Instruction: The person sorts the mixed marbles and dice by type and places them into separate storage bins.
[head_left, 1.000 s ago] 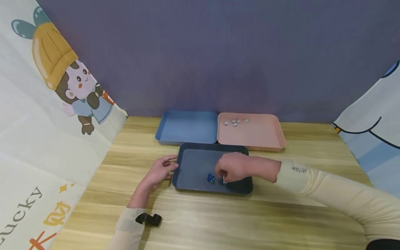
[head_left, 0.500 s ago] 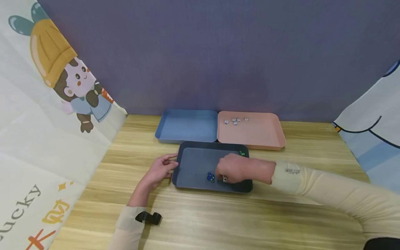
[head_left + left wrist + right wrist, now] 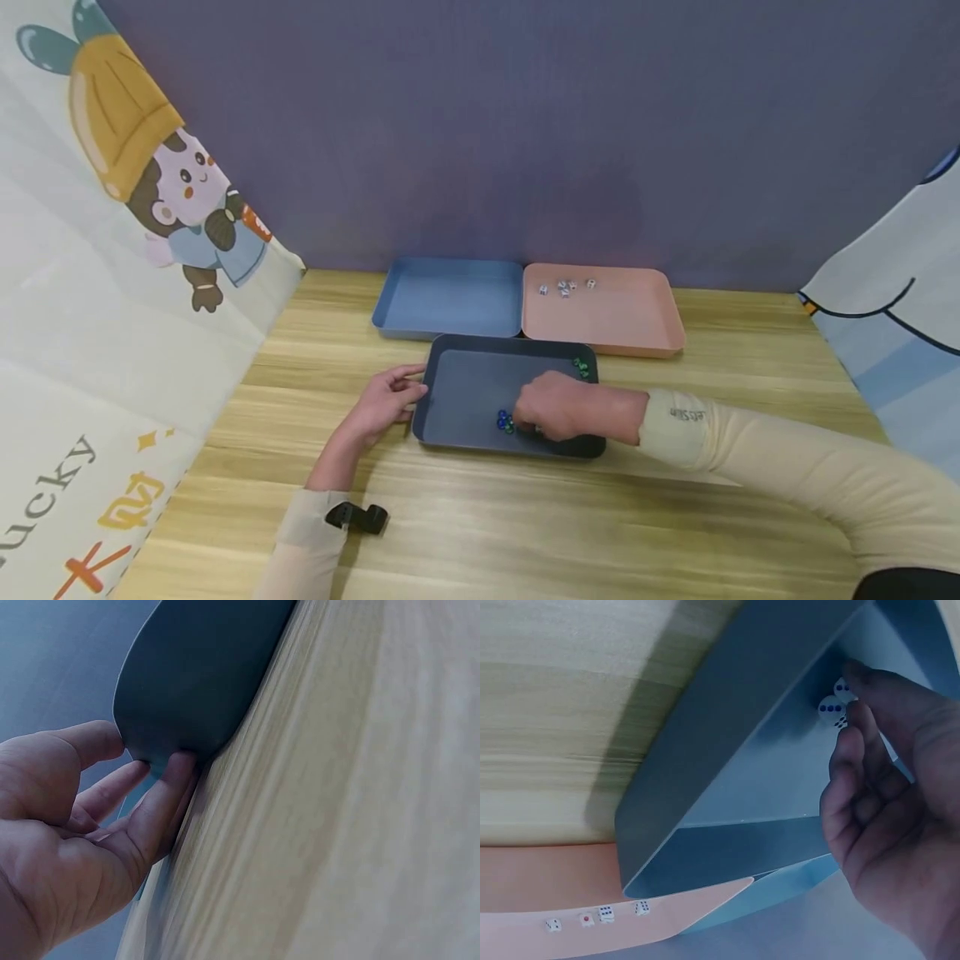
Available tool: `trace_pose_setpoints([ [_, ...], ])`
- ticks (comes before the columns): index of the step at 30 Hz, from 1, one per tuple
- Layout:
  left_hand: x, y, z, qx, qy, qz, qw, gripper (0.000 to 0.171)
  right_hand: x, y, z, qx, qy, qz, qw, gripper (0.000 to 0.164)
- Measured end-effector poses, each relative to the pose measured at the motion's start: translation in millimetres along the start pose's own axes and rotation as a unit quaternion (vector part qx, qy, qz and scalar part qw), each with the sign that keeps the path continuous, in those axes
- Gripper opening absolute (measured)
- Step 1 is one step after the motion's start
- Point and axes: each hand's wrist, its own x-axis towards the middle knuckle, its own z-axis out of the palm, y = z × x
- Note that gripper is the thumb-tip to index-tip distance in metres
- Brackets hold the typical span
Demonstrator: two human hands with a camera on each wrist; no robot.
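Note:
My left hand (image 3: 381, 402) rests beside the dark grey tray (image 3: 465, 363), its loosely bent fingertips touching the short left wall. The left wrist view has these fingers (image 3: 161, 799) against the outer side of that wall. Over the tray's right half, my right hand (image 3: 551, 404) reaches down with curled fingers. In the right wrist view its thumb and index finger pinch at white dice (image 3: 831, 710) with blue and black pips, low in the tray. Small shiny blue and green pieces (image 3: 504, 422) lie just left of that hand. Several green pieces (image 3: 581, 367) sit in the far right corner.
Behind the dark tray, a blue tray (image 3: 450, 296) and a pink tray (image 3: 630, 312) stand side by side. Several white dice (image 3: 564, 288) lie in the pink one. A purple-grey panel (image 3: 480, 133) rises behind the wooden table (image 3: 720, 375).
My right hand has shifted slightly left and lower, and the green pieces in the far right corner have come into sight. The left hand stays at the tray's wall.

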Motion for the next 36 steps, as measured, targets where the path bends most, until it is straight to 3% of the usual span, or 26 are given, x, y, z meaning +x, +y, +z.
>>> trace_pose_setpoints([
  [10,0.2,2.3,1.1,0.006,0.003,-0.001,1.0,0.046,-3,9,0,0.052,-0.005,0.016,0.998,0.022],
  [19,-0.6,0.5,0.9,0.011,0.004,-0.002,0.9999,0.046,-6,25,-2,0.167,0.015,0.01,0.986,0.014],
  [26,-2.3,0.5,0.2,0.016,0.007,-0.006,0.9998,0.046,-11,38,-5,0.251,0.07,0.005,0.966,0.009],
  [36,-3.0,1.5,-1.4,0.017,0.003,-0.005,0.9998,0.048,-20,54,-18,0.317,0.141,0.038,0.937,0.01],
])
